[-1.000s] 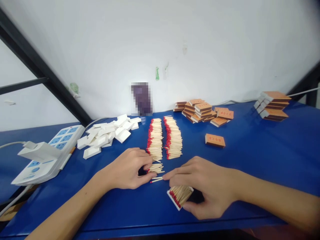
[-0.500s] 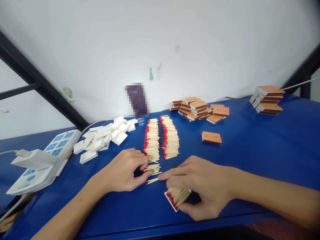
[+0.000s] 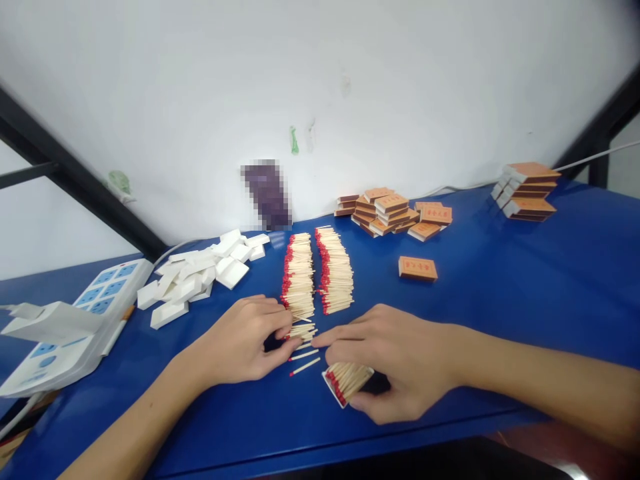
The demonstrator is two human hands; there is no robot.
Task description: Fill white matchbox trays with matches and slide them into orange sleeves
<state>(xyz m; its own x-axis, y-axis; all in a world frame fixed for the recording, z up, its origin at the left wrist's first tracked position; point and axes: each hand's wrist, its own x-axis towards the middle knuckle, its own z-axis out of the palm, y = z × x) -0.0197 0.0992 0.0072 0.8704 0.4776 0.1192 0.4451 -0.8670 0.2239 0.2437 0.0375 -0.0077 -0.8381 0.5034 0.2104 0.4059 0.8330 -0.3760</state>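
Observation:
My right hand [image 3: 395,360] holds a white matchbox tray [image 3: 334,390] packed with red-tipped matches [image 3: 350,380], tilted just above or on the blue table. Its index finger stretches out to the loose matches beside my left hand [image 3: 260,337]. The fingers of my left hand are curled, thumb and forefinger closed around the red heads of a few matches [image 3: 303,331] at the near end of the left row of matches [image 3: 300,273]. A second row of matches [image 3: 336,273] lies to the right of it. One single match [image 3: 305,367] lies apart, between my hands.
White empty trays [image 3: 200,270] are heaped at the left, near a power strip [image 3: 90,313] with a plugged-in adapter. Orange matchboxes [image 3: 385,210] are piled at the back, more are stacked at the far right [image 3: 530,190], and one matchbox [image 3: 418,268] lies alone.
Loose matches below the left row have spread apart; one now lies separate, nearer to me. The right forefinger has moved slightly away from it. The whole view has shifted a little.

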